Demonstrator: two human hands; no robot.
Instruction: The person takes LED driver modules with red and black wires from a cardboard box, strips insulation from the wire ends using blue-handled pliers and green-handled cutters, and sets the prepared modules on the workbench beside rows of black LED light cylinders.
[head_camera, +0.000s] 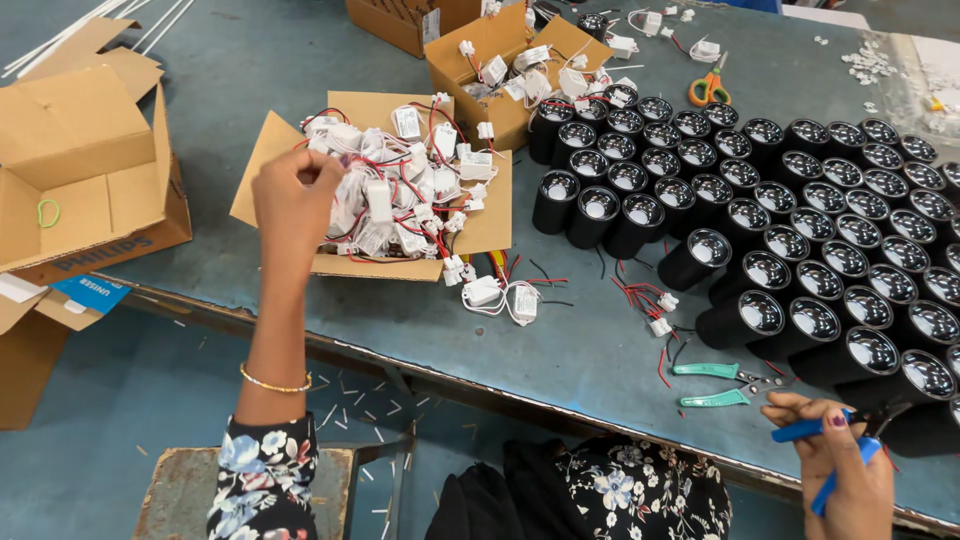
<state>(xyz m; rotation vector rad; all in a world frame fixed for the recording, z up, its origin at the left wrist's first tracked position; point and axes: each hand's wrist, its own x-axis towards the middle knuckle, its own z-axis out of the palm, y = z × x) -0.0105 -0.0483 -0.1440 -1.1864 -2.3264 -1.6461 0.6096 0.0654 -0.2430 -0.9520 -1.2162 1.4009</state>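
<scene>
My left hand (292, 200) reaches out to the near left edge of a flattened cardboard sheet (492, 222) heaped with small white driver modules with red, black and white wires (395, 195); its fingers are bunched at the edge of the heap, and what they pinch is hidden. My right hand (840, 470) is at the lower right, closed around blue-handled pliers (830, 455) near the table's front edge. Beside that hand stand many black cylindrical lamp housings (790, 190) with shiny reflectors.
Green-handled pliers (715, 385) and loose red and black wire pieces (645, 300) lie in front of the lamps. Open cardboard boxes stand at left (85, 170) and at the back (500, 70). Orange-handled scissors (708, 88) lie at the far side. A stool (185, 490) is below the table.
</scene>
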